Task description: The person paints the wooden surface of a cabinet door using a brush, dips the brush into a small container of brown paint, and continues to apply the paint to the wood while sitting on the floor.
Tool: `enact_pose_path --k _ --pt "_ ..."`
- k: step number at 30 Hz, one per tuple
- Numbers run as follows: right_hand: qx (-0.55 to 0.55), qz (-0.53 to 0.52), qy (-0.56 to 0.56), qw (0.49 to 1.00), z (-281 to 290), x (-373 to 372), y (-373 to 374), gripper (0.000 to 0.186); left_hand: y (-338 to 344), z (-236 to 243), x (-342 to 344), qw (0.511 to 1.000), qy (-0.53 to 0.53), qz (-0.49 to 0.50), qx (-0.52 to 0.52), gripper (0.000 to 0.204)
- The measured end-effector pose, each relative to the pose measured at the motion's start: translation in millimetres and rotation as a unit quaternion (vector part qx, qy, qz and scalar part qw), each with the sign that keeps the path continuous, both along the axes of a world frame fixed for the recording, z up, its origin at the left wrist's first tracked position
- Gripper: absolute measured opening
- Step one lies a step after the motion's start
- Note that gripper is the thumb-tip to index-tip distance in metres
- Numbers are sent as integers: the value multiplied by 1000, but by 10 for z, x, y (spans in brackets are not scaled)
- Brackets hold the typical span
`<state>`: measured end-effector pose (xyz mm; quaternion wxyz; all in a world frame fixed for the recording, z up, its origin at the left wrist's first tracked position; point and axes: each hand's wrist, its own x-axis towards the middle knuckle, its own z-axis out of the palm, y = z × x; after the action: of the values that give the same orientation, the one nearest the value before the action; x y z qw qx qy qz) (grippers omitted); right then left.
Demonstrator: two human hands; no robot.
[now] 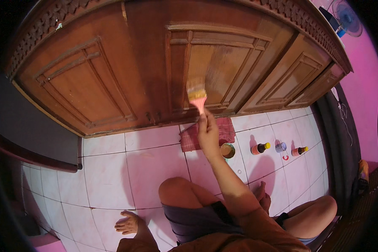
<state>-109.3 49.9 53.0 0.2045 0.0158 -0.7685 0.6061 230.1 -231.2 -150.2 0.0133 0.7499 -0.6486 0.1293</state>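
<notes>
My right hand (208,133) grips the pink handle of a flat paintbrush (198,101). The brush's bristles rest against the lower left part of a wooden cabinet door's inset panel (222,63). That panel looks paler and streaked beside the darker reddish-brown door (84,80) at the left. Palm down on the tiles, my left hand (127,222) has its fingers apart and holds nothing. Below the right wrist stands a small round container (227,150) of brownish liquid. A folded dark red cloth (190,139) lies at the cabinet's foot, partly hidden by my right hand.
Right of the container are two dark bottles with yellow caps, one nearer (261,148) and one farther (300,150), a small can (280,146) between them and a red ring-like piece (285,158). Dark furniture (38,122) stands left. A fan (347,17) shows top right.
</notes>
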Motion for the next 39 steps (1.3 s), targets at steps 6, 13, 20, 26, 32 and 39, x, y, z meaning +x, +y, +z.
enact_pose_path --k 6,13,20,26,32,39 --pt "-84 -2 -195 977 -201 334 97 35 16 32 -30 1000 7 3 1 81" --pt "-215 21 -10 976 1152 129 62 33 -1 128 -28 1000 13 -8 -3 81" --pt "-107 -18 -10 994 245 -117 313 40 -26 -140 25 999 20 -25 3 80" --pt "-182 -17 -77 980 749 244 249 38 -81 -137 101 1000 19 -23 -2 80" --pt "-235 -14 -15 972 1148 -10 259 38 -108 -253 114 999 27 -37 -2 80" --pt "-232 -29 -44 971 998 164 329 36 -140 -302 181 999 29 -35 -2 79"
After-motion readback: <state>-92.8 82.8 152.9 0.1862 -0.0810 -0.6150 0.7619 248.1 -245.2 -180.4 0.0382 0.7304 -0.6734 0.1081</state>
